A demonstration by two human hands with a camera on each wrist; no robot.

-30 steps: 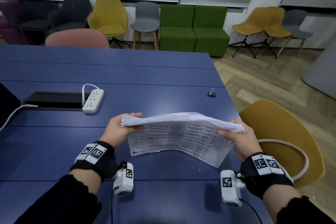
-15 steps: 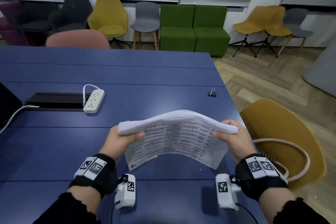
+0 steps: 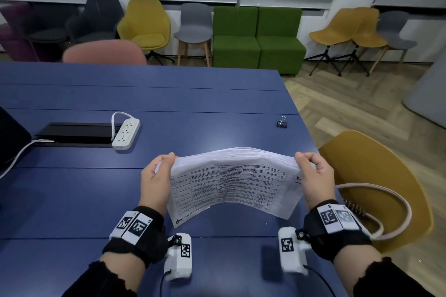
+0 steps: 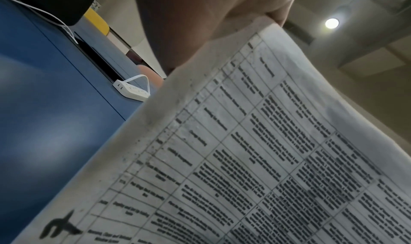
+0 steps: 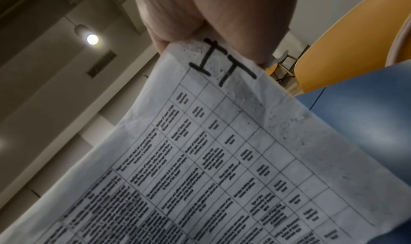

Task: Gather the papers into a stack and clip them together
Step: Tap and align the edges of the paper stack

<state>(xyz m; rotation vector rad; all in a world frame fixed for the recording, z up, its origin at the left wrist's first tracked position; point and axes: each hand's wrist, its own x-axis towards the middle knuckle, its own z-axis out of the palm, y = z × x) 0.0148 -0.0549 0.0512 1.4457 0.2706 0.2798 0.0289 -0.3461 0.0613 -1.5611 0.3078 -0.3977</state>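
A stack of printed papers [image 3: 231,183] with table text stands tilted above the blue table [image 3: 72,200], bowed upward in the middle. My left hand [image 3: 156,176] grips its left edge and my right hand [image 3: 313,176] grips its right edge, thumbs at the top. In the left wrist view the papers [image 4: 244,160] fill the frame below my left hand [image 4: 200,19]. The right wrist view shows my right hand [image 5: 211,19] pinching the paper corner [image 5: 222,142] marked "IT". A small black binder clip [image 3: 282,123] lies on the table, far right, beyond the papers.
A white power strip [image 3: 126,134] and a black cable tray [image 3: 74,132] lie at the left of the table. A yellow chair [image 3: 376,183] stands at the table's right edge. Several chairs and a green sofa [image 3: 258,38] line the back wall.
The stack has been tipped from lying nearly flat to standing on its long edge. Both hands moved closer to me and slid up to the top corners.
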